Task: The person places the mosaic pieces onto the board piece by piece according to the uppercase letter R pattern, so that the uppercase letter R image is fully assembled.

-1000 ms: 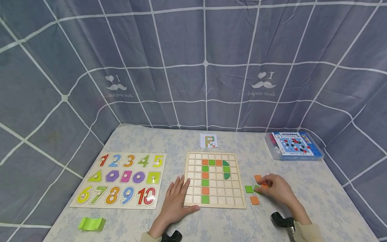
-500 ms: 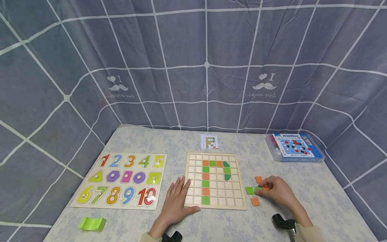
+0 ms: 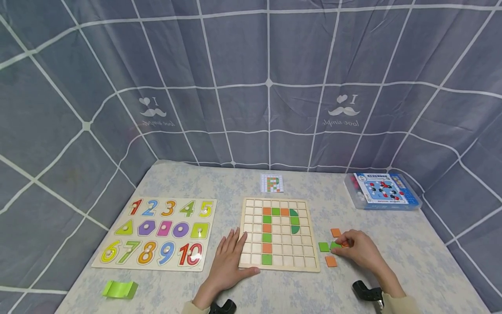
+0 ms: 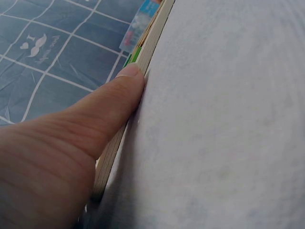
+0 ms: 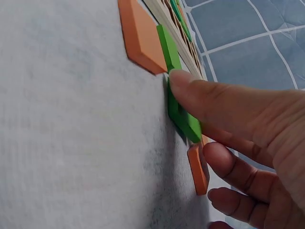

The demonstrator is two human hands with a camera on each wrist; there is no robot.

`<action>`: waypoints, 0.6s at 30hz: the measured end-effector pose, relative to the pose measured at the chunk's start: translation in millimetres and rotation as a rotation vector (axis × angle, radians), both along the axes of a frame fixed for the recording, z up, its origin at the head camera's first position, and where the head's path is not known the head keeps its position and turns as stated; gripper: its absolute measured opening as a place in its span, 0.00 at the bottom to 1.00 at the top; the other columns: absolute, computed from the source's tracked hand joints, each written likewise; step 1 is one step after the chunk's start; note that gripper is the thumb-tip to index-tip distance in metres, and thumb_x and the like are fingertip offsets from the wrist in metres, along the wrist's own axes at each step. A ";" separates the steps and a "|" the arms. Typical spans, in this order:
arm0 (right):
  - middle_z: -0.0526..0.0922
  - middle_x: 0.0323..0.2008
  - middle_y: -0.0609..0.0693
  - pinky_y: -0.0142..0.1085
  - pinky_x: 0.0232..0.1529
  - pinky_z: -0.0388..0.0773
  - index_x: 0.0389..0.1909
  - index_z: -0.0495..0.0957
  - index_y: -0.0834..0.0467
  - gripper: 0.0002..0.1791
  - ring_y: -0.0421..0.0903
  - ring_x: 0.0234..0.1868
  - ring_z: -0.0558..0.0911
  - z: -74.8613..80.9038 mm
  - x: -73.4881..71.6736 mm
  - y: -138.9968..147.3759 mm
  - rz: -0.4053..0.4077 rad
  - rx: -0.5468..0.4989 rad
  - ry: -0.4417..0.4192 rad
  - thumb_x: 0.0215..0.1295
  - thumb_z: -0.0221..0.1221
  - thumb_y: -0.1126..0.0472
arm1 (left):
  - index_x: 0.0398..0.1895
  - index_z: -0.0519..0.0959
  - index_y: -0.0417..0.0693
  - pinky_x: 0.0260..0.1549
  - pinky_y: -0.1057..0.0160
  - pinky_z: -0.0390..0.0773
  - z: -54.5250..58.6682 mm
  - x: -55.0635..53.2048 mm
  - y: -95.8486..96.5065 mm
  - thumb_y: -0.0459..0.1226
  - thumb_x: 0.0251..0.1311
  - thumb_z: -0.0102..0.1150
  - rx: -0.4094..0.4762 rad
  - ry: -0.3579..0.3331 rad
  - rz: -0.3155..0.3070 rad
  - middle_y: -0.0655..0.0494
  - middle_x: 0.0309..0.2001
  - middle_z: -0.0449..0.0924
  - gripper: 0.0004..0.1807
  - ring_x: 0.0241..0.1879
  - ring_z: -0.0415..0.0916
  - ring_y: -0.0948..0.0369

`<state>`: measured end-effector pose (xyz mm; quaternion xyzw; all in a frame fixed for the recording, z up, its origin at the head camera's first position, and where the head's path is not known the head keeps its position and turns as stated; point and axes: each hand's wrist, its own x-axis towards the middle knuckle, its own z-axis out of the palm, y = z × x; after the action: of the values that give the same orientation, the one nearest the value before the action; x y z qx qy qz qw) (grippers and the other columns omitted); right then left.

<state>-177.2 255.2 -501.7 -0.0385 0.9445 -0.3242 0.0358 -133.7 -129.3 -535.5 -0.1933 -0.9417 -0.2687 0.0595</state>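
Note:
A wooden grid board [image 3: 292, 250] lies mid-table, with orange, green and dark green pieces set in a hooked line. My left hand [image 3: 228, 264] rests at its lower left corner, fingers extended along the left side. In the left wrist view the thumb [image 4: 107, 102] lies against the board's front edge. Right of the board, my right hand [image 3: 361, 249] pinches a green square tile [image 5: 183, 117] by its edges, low over the cloth. Around it lie another green tile [image 3: 323, 247], an orange tile [image 3: 331, 261] and an orange tile [image 3: 335, 232]; one more orange tile [image 5: 198, 169] is partly behind the fingers.
A number and shape puzzle board [image 3: 157, 264] lies at left, a bright green curved block [image 3: 120, 290] in front of it. Behind the grid board is a small pattern card [image 3: 271, 183]. A clear plastic box [image 3: 382, 192] stands at back right, before the hanging grey-blue curtain [image 3: 243, 109].
My right fingers have shifted slightly around the green tile, which has turned a little. The left hand keeps its place on the board.

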 end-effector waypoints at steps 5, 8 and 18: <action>0.71 0.21 0.46 0.37 0.27 0.63 0.27 0.78 0.56 0.15 0.44 0.25 0.66 0.9 2.4 -2.9 0.008 0.000 0.012 0.43 0.75 0.57 | 0.71 0.58 0.40 0.65 0.45 0.42 0.2 0.1 0.3 0.65 0.48 0.61 0.000 -0.004 -0.002 0.38 0.71 0.51 0.54 0.71 0.43 0.44; 0.74 0.23 0.45 0.37 0.28 0.66 0.29 0.78 0.56 0.16 0.43 0.25 0.70 1.3 4.1 -5.0 -0.004 0.001 -0.003 0.43 0.75 0.57 | 0.71 0.58 0.40 0.65 0.45 0.42 0.2 0.0 0.3 0.64 0.48 0.61 0.004 -0.005 -0.004 0.38 0.71 0.51 0.54 0.71 0.43 0.44; 0.74 0.22 0.44 0.33 0.23 0.64 0.30 0.80 0.56 0.08 0.43 0.23 0.69 1.0 5.4 -7.9 -0.003 -0.023 0.044 0.52 0.70 0.61 | 0.71 0.58 0.40 0.65 0.45 0.43 0.5 0.1 0.1 0.64 0.48 0.61 0.008 0.003 -0.004 0.38 0.71 0.51 0.54 0.71 0.43 0.44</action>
<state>-171.9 247.3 -500.6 -0.0447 0.9414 -0.3340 0.0141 -133.5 -129.2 -535.0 -0.1953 -0.9402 -0.2722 0.0611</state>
